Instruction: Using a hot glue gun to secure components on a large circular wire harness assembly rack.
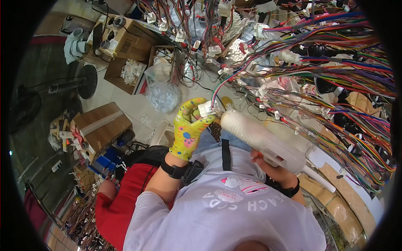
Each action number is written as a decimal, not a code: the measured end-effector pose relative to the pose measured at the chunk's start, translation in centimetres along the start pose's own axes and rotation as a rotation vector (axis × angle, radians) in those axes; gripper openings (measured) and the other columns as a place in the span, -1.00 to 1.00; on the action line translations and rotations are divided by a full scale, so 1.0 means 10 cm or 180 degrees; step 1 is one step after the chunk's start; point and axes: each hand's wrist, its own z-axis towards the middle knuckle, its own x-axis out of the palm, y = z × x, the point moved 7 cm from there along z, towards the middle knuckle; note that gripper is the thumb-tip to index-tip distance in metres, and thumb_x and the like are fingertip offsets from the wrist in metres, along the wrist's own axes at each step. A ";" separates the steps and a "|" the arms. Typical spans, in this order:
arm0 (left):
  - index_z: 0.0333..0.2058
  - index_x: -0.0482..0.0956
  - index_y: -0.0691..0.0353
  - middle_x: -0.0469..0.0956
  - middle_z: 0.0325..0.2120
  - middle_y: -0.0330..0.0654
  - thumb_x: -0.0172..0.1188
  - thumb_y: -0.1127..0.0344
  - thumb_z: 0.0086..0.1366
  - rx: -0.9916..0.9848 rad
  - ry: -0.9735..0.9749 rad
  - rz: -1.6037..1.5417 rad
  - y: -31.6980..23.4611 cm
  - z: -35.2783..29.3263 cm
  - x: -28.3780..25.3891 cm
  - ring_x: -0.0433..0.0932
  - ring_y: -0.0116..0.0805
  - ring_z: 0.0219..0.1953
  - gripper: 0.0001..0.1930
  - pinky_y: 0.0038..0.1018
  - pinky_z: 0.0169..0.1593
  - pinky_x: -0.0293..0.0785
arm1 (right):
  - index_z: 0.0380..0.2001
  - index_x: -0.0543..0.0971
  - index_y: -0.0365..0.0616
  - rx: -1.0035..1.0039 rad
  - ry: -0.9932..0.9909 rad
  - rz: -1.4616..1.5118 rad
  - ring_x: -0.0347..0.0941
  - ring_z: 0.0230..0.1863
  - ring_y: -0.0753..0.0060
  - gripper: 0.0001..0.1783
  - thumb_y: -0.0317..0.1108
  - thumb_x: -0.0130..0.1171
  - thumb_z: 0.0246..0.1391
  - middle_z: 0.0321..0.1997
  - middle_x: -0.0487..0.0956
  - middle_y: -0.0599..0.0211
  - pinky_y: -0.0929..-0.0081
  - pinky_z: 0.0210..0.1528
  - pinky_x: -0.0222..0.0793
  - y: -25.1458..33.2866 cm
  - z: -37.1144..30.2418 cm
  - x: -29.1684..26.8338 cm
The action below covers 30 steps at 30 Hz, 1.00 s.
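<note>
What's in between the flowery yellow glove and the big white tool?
A white plug with coloured wires, held by the fingers of the gloved left hand, sits by the tip of the white tool. The head view shows it.

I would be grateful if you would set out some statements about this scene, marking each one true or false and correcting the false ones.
1. The left hand wears a yellow patterned glove. True.
2. The right hand wears a matching glove. False: it is bare.
3. The left hand holds a white connector. True.
4. The white gun-shaped tool points away from the connector. False: its front end faces the connector.
5. Coloured wires run from the connector. True.
6. The clear plastic bag is at the far right. False: it is left of centre, beside an open cardboard box.
</note>
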 end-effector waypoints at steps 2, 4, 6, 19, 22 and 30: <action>-0.01 0.37 0.34 0.55 -0.18 -0.06 0.23 0.62 0.09 -0.0035 0.0051 -0.0322 -0.02 -0.01 0.04 0.59 -0.35 -0.22 -0.54 -0.51 -0.11 0.49 | -0.02 0.41 -0.22 0.0017 -0.0015 -0.0113 0.45 -0.14 0.44 -0.59 -0.66 0.07 0.01 -0.21 0.49 0.28 0.48 -0.13 0.46 -0.01 -0.01 -0.01; -0.01 0.36 0.34 0.55 -0.19 -0.05 0.23 0.62 0.09 -0.0034 0.0036 -0.0340 0.00 0.00 0.04 0.59 -0.35 -0.22 -0.54 -0.51 -0.10 0.50 | -0.02 0.41 -0.21 0.0022 0.0138 0.0021 0.44 -0.15 0.44 -0.59 -0.66 0.07 0.00 -0.21 0.49 0.28 0.49 -0.13 0.46 -0.06 0.00 0.01; 0.00 0.36 0.34 0.56 -0.20 -0.05 0.23 0.62 0.09 -0.0032 0.0019 -0.0363 0.02 0.00 0.02 0.59 -0.34 -0.22 -0.54 -0.51 -0.10 0.50 | -0.02 0.41 -0.21 0.0005 0.0098 0.0038 0.44 -0.15 0.44 -0.59 -0.66 0.07 0.01 -0.21 0.48 0.28 0.49 -0.13 0.45 -0.03 -0.01 0.00; 0.00 0.37 0.33 0.53 -0.16 -0.09 0.22 0.65 0.07 -0.0042 0.0018 -0.0486 0.07 0.01 0.00 0.56 -0.38 -0.17 -0.53 -0.51 -0.07 0.48 | -0.02 0.40 -0.20 0.0015 0.0107 -0.0060 0.42 -0.13 0.44 -0.58 -0.67 0.07 0.00 -0.19 0.46 0.30 0.49 -0.12 0.45 -0.04 0.00 -0.02; 0.00 0.37 0.33 0.52 -0.16 -0.09 0.21 0.65 0.08 -0.0038 0.0051 -0.0592 0.08 0.01 0.00 0.56 -0.37 -0.16 -0.53 -0.50 -0.06 0.49 | 0.00 0.39 -0.19 0.0088 0.0080 0.0042 0.42 -0.13 0.44 -0.56 -0.68 0.07 -0.01 -0.19 0.45 0.31 0.48 -0.12 0.46 -0.07 -0.01 -0.04; 0.02 0.35 0.33 0.54 -0.16 -0.04 0.21 0.63 0.10 -0.0106 0.0197 -0.0719 0.08 0.01 0.04 0.57 -0.31 -0.16 -0.53 -0.45 -0.06 0.50 | -0.10 0.48 -0.17 0.0183 -0.0264 0.0568 0.48 -0.21 0.47 -0.63 -0.62 0.12 -0.03 -0.26 0.53 0.34 0.52 -0.19 0.46 -0.02 -0.01 -0.07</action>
